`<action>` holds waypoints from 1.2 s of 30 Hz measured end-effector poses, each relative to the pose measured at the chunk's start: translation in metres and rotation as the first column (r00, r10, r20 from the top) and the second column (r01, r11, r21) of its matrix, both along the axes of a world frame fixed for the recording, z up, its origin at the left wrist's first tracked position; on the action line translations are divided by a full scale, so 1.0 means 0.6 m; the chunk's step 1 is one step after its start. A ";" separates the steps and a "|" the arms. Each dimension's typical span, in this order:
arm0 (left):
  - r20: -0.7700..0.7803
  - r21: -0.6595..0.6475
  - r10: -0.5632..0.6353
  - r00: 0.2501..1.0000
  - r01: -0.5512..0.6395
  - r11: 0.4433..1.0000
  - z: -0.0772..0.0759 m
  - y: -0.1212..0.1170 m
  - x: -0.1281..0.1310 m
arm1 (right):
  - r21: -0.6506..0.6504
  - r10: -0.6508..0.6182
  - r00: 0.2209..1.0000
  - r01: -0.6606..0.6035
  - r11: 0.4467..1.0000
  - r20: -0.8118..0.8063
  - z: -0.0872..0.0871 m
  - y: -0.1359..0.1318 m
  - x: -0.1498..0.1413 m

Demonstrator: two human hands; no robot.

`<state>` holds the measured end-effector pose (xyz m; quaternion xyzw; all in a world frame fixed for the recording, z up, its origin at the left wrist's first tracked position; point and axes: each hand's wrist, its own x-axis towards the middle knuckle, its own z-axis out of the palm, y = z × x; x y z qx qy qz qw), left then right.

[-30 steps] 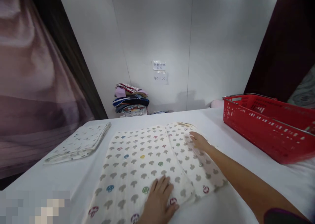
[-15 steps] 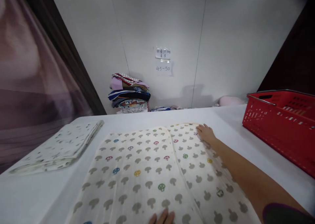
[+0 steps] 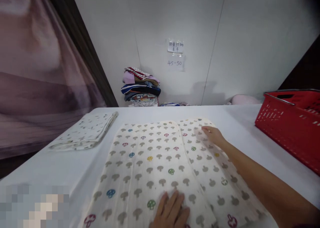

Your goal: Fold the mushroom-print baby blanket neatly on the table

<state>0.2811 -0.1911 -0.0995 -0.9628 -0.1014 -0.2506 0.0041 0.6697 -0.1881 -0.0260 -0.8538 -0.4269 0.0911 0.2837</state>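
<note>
From where I stand, I see a cream cloth (image 3: pixel 160 168) printed with mushrooms lying spread over the middle of the white desk (image 3: pixel 82 169), reaching from near the far edge toward the person. Most of the mushrooms are grey, with a few in red, blue, green and yellow. An edge of the fabric runs lengthwise down it, right of its middle, and the print beyond that line points the other way. Low creases cross the left part.

The left hand (image 3: pixel 171 211) rests palm down on the near part of the cloth, its fingers loosely spread and grasping nothing. The right hand (image 3: pixel 213 135) is at the far right part of the cloth, the arm reaching in over that side. Its fingers are bent and close together; I cannot tell whether they have hold of the fabric.

Near the desk's left edge, toward the far left corner, a folded white cloth (image 3: pixel 82 129) with small dark specks lies flat, apart from the mushroom one. A red basket (image 3: pixel 290 131) stands at the desk's right side. Beyond the far edge, a stack of folded fabrics (image 3: pixel 141 87) rises against the wall (image 3: pixel 160 24), left of two paper notes (image 3: pixel 175 54), the lower reading "45-50". A purplish-pink curtain (image 3: pixel 32 71) hangs on the left.
</note>
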 end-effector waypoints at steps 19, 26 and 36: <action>-0.401 -0.489 0.336 0.852 -0.509 0.708 0.163 0.171 0.309 | -0.045 0.023 0.962 -0.037 0.998 -0.270 -0.020 -0.244 -0.377; -0.442 -0.413 0.458 0.771 -0.628 0.659 0.140 0.217 0.384 | -0.075 -0.033 0.986 0.021 0.997 -0.166 -0.067 -0.255 -0.363; -0.489 -0.401 0.479 0.728 -0.676 0.618 0.151 0.282 0.411 | -0.124 0.018 0.971 -0.048 0.991 -0.237 -0.085 -0.247 -0.363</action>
